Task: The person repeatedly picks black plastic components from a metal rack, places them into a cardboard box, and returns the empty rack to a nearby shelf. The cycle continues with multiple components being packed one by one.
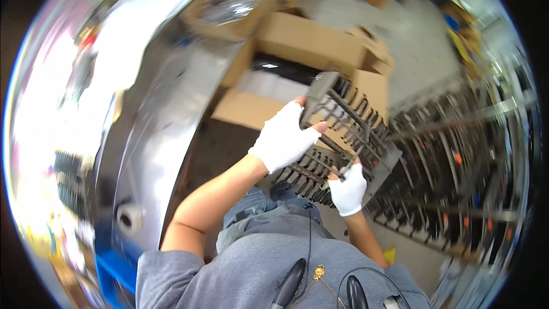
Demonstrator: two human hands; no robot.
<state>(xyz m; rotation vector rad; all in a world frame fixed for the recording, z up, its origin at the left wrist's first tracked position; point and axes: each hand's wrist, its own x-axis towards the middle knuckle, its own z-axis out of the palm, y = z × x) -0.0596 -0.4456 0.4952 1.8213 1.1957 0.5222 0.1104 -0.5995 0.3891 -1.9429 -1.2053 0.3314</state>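
My left hand [283,139], in a white glove with bare fingertips, holds the edge of a grey flat-faced part [324,85] in front of me. My right hand [349,191], gloved the same way, has its fingers closed around a thin bar of a dark metal rack [349,108]. Rows of short dark prongs line the rack's bars. It is tilted, and motion blur hides its details. I cannot tell whether the grey part is joined to the rack. Behind it, an open cardboard box [309,36] contains black plastic and a pale sheet.
A shiny metal worktable [156,137] runs along my left, with a white roll [131,217] on it. Beyond stands a carton [193,19] of clear plastic-wrapped items. Large metal racks [446,126] with many hanging dark parts crowd my right. A blue frame [113,268] is at lower left.
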